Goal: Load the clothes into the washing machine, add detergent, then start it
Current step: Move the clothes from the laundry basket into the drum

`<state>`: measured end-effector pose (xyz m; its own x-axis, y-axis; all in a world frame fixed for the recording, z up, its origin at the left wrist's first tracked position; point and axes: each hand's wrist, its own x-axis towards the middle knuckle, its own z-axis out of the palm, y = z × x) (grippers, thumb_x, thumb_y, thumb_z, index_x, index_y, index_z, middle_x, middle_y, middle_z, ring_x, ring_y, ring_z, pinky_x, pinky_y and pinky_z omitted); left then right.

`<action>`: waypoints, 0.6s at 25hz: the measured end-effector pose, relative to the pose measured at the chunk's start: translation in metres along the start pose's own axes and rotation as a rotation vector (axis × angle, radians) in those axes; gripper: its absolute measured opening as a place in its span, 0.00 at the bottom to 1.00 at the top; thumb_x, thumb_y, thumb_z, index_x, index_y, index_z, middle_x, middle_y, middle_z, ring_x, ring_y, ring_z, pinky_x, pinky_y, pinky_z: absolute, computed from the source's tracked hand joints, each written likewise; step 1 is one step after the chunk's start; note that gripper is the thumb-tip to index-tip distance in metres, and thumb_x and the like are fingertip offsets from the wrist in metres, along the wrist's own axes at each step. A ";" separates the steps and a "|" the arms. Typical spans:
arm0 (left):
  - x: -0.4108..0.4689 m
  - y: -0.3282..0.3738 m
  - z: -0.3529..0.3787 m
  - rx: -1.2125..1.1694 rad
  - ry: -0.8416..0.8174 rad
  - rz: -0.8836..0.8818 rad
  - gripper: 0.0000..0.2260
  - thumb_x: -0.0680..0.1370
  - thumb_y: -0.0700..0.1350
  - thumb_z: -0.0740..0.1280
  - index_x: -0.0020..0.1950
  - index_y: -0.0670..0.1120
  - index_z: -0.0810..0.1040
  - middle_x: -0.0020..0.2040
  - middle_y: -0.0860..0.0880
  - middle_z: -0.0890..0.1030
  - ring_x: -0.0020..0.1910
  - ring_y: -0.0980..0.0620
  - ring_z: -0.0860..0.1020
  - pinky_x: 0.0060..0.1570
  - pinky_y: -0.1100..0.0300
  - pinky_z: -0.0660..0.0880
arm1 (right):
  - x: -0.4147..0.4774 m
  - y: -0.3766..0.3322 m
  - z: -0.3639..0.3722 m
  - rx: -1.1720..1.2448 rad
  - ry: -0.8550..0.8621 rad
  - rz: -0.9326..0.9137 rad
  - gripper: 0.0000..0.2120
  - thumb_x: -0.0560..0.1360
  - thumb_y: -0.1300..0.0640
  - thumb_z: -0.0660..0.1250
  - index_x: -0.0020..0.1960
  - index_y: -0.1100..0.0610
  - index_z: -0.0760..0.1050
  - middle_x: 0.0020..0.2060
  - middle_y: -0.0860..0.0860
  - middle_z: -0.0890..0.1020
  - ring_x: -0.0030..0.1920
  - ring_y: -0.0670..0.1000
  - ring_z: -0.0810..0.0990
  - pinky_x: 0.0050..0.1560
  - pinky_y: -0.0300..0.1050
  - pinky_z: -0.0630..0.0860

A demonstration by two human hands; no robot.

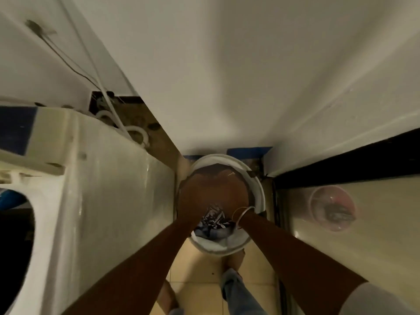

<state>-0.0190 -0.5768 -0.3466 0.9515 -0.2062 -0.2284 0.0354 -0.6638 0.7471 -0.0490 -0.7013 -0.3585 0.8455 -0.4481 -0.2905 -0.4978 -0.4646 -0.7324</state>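
Reaching down side by side, both hands are inside a round white plastic bucket [259,196] that stands on the beige tiled floor [197,269]. The bucket sits at the far edge of the floor, against the white wall, in the narrow gap between the white top-loading washing machine [102,201] and a glossy cream table [375,246].

Hands:
- Left hand [195,198] – back upward, lowered into the left half of the bucket. It is blurred, so it cannot be told whether the fingers are spread or gripping cloth.
- Right hand [229,192] – back upward, close against the left hand, in the right half of the bucket. Its grip cannot be told either. Thin metal bangles [244,213] ring the wrist.

Load:
- The clothes lie in the bucket below the wrists: a dark fabric with a white pattern [214,218] on top, and a blue garment [211,234] beneath it at the near side of the bucket.

Machine:
- The dark tub opening [16,235] shows at the left edge of the view, well apart from the bucket.
- White hoses [136,130] and thin cables run down behind the cabinet at the far left corner of the floor.

Surroundings:
- A clear round plastic container with a pinkish rim [331,208] rests on the table, near its far edge.
- A strip of blue tape [250,150] runs along the wall base just behind the bucket.
- A leg in light blue jeans [241,294] stands on the floor just before the bucket.
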 end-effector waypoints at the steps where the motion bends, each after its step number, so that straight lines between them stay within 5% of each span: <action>1: 0.007 -0.018 0.017 0.030 -0.066 -0.019 0.07 0.83 0.47 0.62 0.48 0.47 0.76 0.42 0.51 0.79 0.42 0.54 0.77 0.46 0.56 0.75 | 0.011 0.026 0.010 -0.054 -0.048 0.037 0.09 0.78 0.48 0.62 0.49 0.52 0.76 0.40 0.49 0.83 0.41 0.50 0.81 0.45 0.48 0.79; 3: 0.022 -0.061 0.052 0.137 -0.206 -0.073 0.08 0.81 0.46 0.64 0.58 0.46 0.77 0.54 0.47 0.80 0.55 0.49 0.78 0.58 0.51 0.75 | 0.034 0.082 0.038 -0.174 -0.177 0.095 0.13 0.78 0.47 0.61 0.58 0.51 0.75 0.51 0.51 0.82 0.53 0.53 0.81 0.55 0.51 0.78; 6: 0.034 -0.120 0.086 0.285 -0.397 -0.133 0.29 0.76 0.51 0.70 0.75 0.45 0.67 0.73 0.40 0.68 0.73 0.40 0.66 0.73 0.47 0.64 | 0.054 0.154 0.077 -0.297 -0.310 0.008 0.32 0.74 0.42 0.64 0.75 0.46 0.62 0.73 0.52 0.68 0.72 0.56 0.68 0.72 0.54 0.67; 10: 0.044 -0.197 0.127 0.625 -0.558 -0.038 0.55 0.63 0.67 0.74 0.80 0.58 0.44 0.79 0.35 0.45 0.78 0.33 0.47 0.75 0.34 0.53 | 0.066 0.201 0.116 -0.493 -0.556 0.023 0.57 0.64 0.34 0.75 0.80 0.43 0.42 0.78 0.61 0.43 0.76 0.69 0.46 0.74 0.68 0.56; 13: 0.047 -0.228 0.154 0.682 -0.558 -0.037 0.57 0.63 0.69 0.73 0.78 0.60 0.37 0.79 0.35 0.48 0.77 0.31 0.50 0.73 0.32 0.57 | 0.068 0.212 0.146 -0.630 -0.577 -0.004 0.57 0.65 0.35 0.75 0.80 0.42 0.41 0.77 0.63 0.43 0.74 0.72 0.50 0.71 0.71 0.61; 15: 0.051 -0.233 0.160 0.652 -0.450 0.003 0.47 0.69 0.65 0.70 0.80 0.57 0.46 0.78 0.36 0.54 0.76 0.33 0.58 0.73 0.36 0.61 | 0.065 0.211 0.158 -0.704 -0.444 -0.051 0.43 0.73 0.43 0.72 0.79 0.47 0.51 0.76 0.63 0.52 0.72 0.70 0.60 0.68 0.65 0.69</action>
<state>-0.0279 -0.5477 -0.6323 0.7311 -0.3871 -0.5619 -0.2854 -0.9215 0.2636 -0.0692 -0.7080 -0.6291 0.7945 -0.1388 -0.5911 -0.3364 -0.9111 -0.2383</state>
